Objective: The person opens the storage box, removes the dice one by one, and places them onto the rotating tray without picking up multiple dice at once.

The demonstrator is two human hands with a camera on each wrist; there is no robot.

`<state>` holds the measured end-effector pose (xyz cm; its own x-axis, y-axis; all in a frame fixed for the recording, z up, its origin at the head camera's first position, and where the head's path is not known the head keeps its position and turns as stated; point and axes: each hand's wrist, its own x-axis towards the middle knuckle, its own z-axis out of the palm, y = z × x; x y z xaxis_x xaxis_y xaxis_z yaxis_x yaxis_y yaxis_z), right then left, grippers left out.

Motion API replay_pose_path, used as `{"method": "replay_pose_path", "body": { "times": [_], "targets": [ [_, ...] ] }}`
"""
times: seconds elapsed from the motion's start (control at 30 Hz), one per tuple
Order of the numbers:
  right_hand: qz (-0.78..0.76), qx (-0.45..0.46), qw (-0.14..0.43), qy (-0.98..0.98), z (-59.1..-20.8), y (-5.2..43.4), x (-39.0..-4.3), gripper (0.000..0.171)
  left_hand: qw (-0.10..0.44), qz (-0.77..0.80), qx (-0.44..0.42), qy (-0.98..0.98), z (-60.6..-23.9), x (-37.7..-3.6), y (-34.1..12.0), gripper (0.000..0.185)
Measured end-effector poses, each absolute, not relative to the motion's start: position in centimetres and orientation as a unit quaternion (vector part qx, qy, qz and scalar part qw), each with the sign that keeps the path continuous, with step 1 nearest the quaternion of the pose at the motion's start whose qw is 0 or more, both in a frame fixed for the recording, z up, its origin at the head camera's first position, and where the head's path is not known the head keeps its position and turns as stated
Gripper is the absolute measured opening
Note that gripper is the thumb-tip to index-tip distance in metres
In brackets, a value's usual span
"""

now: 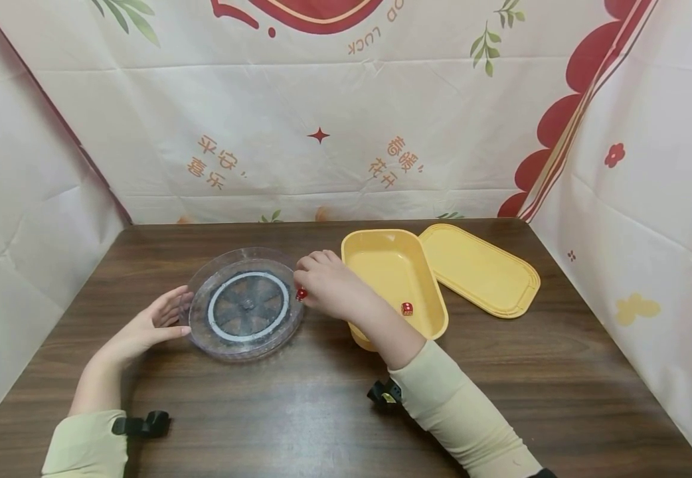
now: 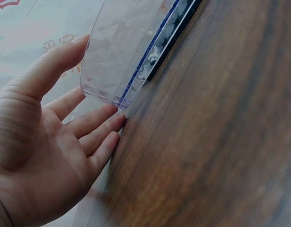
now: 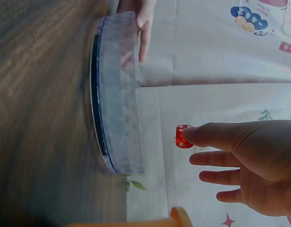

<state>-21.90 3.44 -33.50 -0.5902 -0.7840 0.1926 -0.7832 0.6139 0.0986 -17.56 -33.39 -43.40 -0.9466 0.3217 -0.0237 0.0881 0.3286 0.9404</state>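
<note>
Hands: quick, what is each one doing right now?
Left hand: open, fingers resting against the clear round dish.
Right hand: pinching a red die.

On the backdrop cloth (image 1: 346, 133) behind my table I can read "GOOD LUCK", upside down, only partly showing; the orange characters stay unreadable.

Dark wood table (image 1: 334, 405). Clear round dish (image 1: 244, 304) left of centre; yellow tray (image 1: 395, 282) right of it; yellow lid (image 1: 479, 269) farther right, touching tray.

A red die (image 1: 301, 293) with white dots, a clear dish (image 1: 244, 303), and yellow tray (image 1: 395, 279) on dark wood-grain table (image 1: 298, 411).
</note>
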Motion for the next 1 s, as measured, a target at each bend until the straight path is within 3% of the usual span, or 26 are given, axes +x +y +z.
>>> {"method": "replay_pose_path", "body": {
  "times": [1.0],
  "targets": [
    [-0.014, 0.425, 0.04, -0.904, -36.9, -1.1, -21.3, 0.017, 0.108, 0.564, 0.125, 0.809, -43.3, -17.6, -33.4, 0.081]
  ]
}}
